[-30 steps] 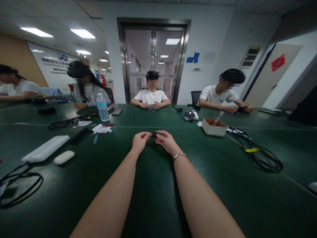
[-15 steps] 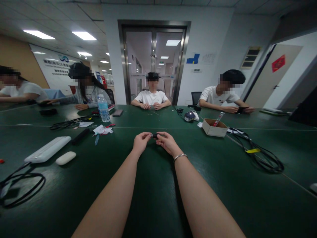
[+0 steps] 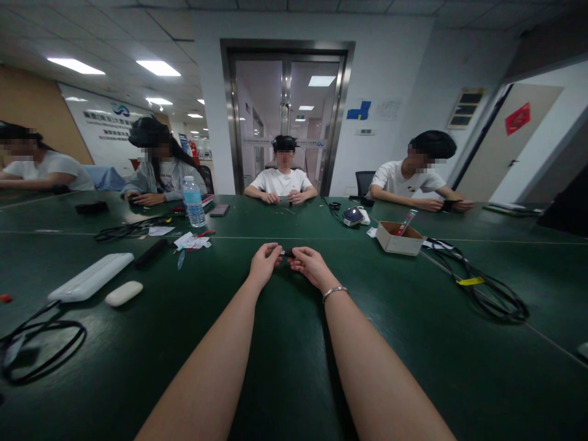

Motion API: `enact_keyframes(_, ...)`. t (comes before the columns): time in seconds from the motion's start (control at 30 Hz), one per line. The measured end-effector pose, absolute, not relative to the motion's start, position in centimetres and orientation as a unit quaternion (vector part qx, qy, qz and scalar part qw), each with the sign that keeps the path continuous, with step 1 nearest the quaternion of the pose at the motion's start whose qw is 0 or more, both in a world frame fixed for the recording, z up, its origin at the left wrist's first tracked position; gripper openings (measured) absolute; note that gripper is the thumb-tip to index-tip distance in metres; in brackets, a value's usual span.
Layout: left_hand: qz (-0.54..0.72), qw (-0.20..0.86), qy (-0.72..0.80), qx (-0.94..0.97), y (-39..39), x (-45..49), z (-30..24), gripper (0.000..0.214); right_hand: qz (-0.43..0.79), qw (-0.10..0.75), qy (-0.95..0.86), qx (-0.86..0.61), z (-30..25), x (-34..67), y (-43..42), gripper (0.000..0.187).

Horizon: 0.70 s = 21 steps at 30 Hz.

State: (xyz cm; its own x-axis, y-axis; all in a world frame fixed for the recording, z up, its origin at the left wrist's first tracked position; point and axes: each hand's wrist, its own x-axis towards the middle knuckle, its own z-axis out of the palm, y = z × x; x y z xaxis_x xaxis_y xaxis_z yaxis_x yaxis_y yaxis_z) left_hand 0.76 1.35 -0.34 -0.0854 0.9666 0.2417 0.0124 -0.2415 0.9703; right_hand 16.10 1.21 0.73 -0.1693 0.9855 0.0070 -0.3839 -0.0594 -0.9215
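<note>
Between my two hands is a small black stick-like object with a silvery end (image 3: pixel 287 253), perhaps a USB stick; most of it is covered by fingers. My left hand (image 3: pixel 264 264) pinches the silvery left end between thumb and fingertips. On the black right end, my right hand (image 3: pixel 313 266) is closed with thumb and forefinger; its other fingers curl below. Both hands are held just above the dark green table (image 3: pixel 294 343). A silver bangle (image 3: pixel 335 293) circles my right wrist.
Left lie a white power-bank-like case (image 3: pixel 92 278), a white mouse (image 3: pixel 124 294), cables and paper scraps (image 3: pixel 192 241). A water bottle (image 3: pixel 194 202) stands beyond. Right are an open cardboard box (image 3: pixel 399 239) and coiled black cable (image 3: pixel 493 294). Several people sit across the table.
My hands keep their pinch, with the object barely shifted. The whole view has drifted slightly. At the left, a co-worker's outstretched arm has drawn in toward their body.
</note>
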Motion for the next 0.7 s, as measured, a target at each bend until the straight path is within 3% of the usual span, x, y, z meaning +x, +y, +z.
enact_keyframes(0.17, 0.564, 0.368, 0.456, 0.582, 1.32, 0.62, -0.33, 0.027, 0.638, 0.534, -0.429, -0.353, 0.71, 16.16, 1.22, 0.015)
enact_keyframes(0.33, 0.559, 0.417, 0.458, 0.551, 1.03, 0.76, 0.0, 0.036, 0.637, 0.532, -0.43, -0.357, 0.6, 16.2, 1.37, 0.016)
enact_keyframes(0.53, 0.556, 0.391, 0.441, 0.586, 1.03, 0.88, -0.02, 0.027, 0.636, 0.533, -0.43, -0.354, 0.6, 16.16, 1.35, 0.018)
enact_keyframes(0.7, 0.537, 0.434, 0.479, 0.542, 0.9, 1.09, 0.29, 0.031, 0.633, 0.536, -0.43, -0.356, 0.52, 16.12, 1.4, 0.019)
